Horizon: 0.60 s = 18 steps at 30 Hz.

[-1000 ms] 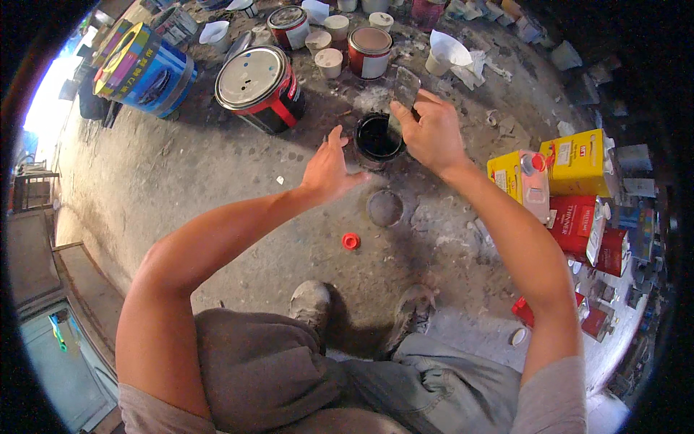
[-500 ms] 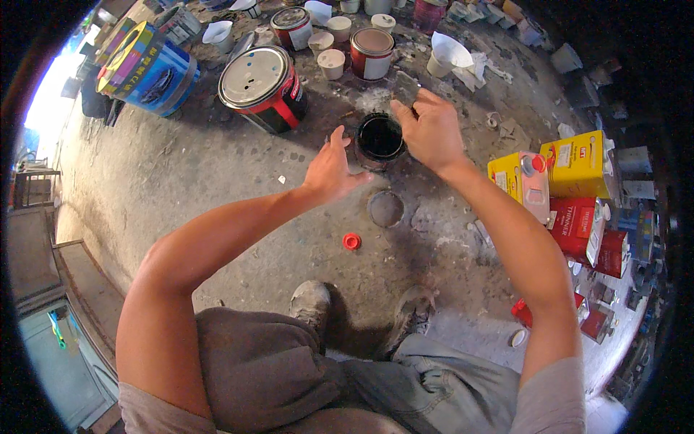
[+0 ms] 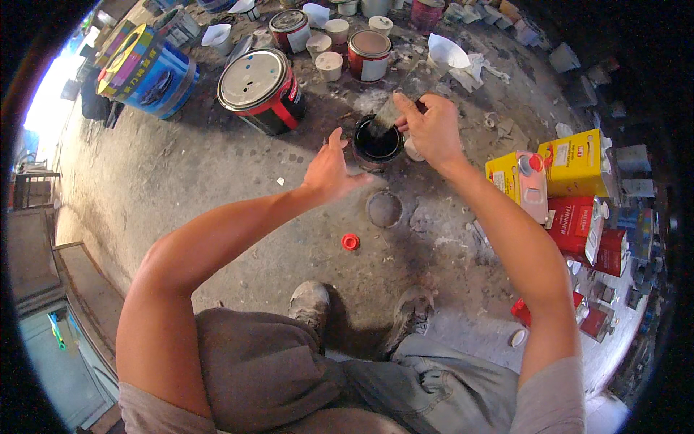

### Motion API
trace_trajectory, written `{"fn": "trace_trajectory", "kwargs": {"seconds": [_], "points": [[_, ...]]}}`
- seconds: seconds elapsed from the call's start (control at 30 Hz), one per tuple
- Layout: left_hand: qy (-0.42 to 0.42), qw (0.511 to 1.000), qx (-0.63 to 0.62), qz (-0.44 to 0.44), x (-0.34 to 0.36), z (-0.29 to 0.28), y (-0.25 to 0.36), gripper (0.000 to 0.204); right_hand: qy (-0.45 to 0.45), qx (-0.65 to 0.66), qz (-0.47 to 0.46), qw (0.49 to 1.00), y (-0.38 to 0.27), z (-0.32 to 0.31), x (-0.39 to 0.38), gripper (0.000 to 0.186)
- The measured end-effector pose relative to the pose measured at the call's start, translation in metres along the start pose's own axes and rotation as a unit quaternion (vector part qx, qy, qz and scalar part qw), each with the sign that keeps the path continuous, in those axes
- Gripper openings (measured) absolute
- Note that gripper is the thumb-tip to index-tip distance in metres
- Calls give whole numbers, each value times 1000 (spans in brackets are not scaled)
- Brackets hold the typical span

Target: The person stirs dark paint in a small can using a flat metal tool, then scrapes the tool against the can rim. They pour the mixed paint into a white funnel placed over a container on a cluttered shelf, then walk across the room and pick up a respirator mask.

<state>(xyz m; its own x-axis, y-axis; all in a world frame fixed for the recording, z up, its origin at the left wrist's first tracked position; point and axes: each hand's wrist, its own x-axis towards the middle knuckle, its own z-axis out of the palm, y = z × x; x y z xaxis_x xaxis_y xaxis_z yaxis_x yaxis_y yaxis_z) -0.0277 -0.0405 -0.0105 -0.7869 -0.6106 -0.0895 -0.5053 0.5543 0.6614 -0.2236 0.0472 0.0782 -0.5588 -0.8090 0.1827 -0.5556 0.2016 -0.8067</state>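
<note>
A small open can (image 3: 369, 153) of black liquid stands on the floor in front of me. My right hand (image 3: 432, 130) is above the can's right side, closed on a flat greyish, partly see-through strip (image 3: 389, 116). The strip's lower end tilts down into the can's mouth; its exact kind is unclear. At the can's left, my left hand (image 3: 332, 170) holds nothing, with fingers spread and the thumb pointing toward the can's base. I cannot tell whether it touches the can. A small pale round thing (image 3: 414, 150) shows beside the can, partly hidden under my right hand.
A red cap (image 3: 350, 241) and a round stain lie nearer me. Farther off stand a large lidded can (image 3: 253, 79), a blue bucket (image 3: 155, 76), smaller cans and several cups. Yellow tins (image 3: 575, 163) and red tins (image 3: 575, 224) stand at the right. My shoes are below.
My right hand has turned, and the flat strip has swung down so that its end is over and into the can. My left hand stays nearly still.
</note>
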Motion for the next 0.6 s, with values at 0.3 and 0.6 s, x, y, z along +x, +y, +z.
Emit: {"fn": "trace_trajectory", "kwargs": {"seconds": [0.3,0.6], "points": [[-13,1000,-7,-2,-1,-2,0,116,5,-27,-29,999,2,2,-1,36],[-25,1000,-4,-15,-1,-3,1,118,-2,-32,-35,999,0,3,0,35]]}}
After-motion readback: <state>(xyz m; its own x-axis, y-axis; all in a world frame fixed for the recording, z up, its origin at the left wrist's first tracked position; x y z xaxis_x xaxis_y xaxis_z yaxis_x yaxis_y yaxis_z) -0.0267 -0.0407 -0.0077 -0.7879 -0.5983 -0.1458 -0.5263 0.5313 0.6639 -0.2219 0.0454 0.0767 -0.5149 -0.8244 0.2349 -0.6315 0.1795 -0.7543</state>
